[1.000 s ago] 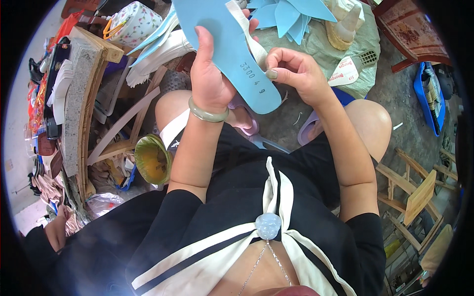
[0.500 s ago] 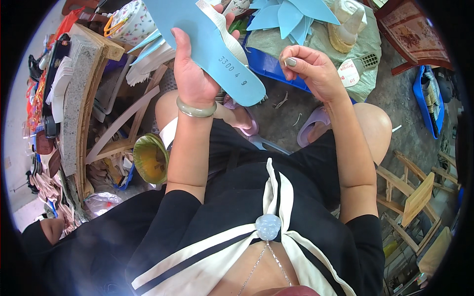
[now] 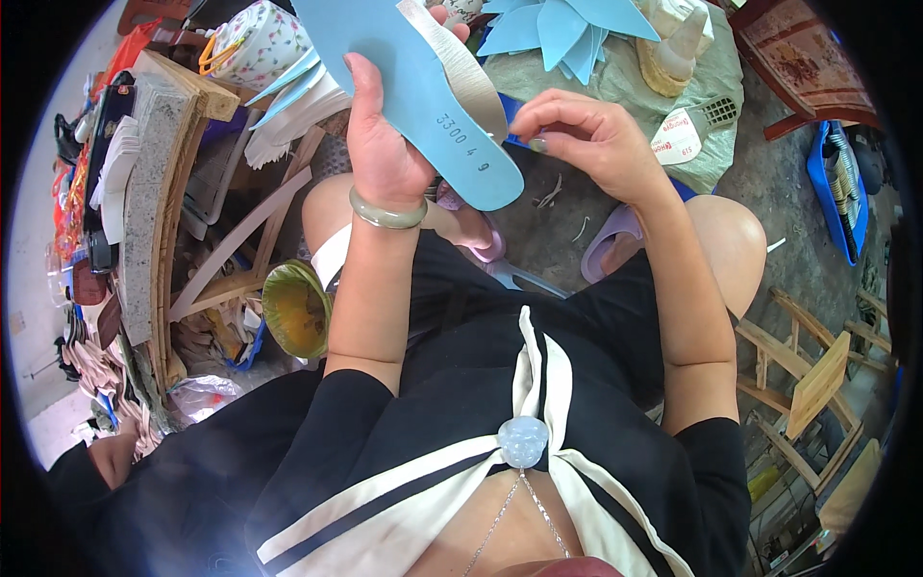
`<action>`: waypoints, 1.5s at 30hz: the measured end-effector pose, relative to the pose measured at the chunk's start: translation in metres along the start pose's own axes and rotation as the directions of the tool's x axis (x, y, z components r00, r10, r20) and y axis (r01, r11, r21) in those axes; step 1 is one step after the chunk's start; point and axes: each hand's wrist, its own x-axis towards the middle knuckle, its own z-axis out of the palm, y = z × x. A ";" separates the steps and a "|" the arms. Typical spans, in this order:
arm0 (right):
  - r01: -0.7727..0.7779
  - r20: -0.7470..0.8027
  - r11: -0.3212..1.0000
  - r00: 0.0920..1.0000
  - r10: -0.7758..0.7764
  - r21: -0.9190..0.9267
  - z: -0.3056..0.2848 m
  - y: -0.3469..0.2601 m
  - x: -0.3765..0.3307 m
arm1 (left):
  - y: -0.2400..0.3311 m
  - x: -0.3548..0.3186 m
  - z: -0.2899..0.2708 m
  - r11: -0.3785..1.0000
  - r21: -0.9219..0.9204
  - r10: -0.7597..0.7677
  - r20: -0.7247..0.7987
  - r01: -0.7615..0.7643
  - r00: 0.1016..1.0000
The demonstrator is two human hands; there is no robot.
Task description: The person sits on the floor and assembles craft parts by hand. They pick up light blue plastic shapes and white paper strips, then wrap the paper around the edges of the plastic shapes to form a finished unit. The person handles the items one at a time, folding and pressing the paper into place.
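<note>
I grip the blue insole (image 3: pixel 413 96) up over my knees, left hand (image 3: pixel 385 159) clamped on its edge, right hand (image 3: pixel 577 135) pinching the grey strip (image 3: pixel 461 67) beside it, which I should press flat along the rim.

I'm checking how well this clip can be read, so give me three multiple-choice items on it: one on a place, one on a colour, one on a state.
1. Where is the green bowl? A beside the person's left knee B on the lap C on the wooden chair
2. What colour is the insole? A red B light blue C black
3. How is the insole held? A lying on the floor B gripped by the left hand C pinned under a foot

Answers: 1 A, it sits low beside that knee. 2 B, its face is light blue. 3 B, the left hand's fingers wrap its edge; the right hand pinches by its tip.
</note>
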 end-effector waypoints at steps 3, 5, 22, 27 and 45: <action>-0.189 0.026 0.977 0.982 0.187 0.095 0.010 -0.007 -0.001 | -0.002 0.000 -0.001 0.984 -0.175 -0.028 0.001 0.027 1.000; -0.256 0.077 0.958 0.966 0.248 0.129 0.011 -0.011 0.001 | -0.001 -0.002 0.007 0.988 -0.139 -0.072 -0.016 0.069 0.997; -0.257 0.120 0.893 0.966 0.228 0.370 -0.004 -0.005 -0.003 | -0.003 0.001 0.001 0.991 -0.124 -0.047 0.027 0.049 0.999; -0.356 -0.044 0.934 0.934 0.354 -0.033 -0.013 0.000 -0.001 | 0.002 0.001 -0.001 0.994 -0.102 -0.039 -0.023 0.037 0.999; -0.121 -0.096 0.974 0.985 0.141 0.189 -0.004 0.001 0.006 | 0.004 -0.001 -0.005 0.999 0.046 -0.022 0.041 0.021 0.999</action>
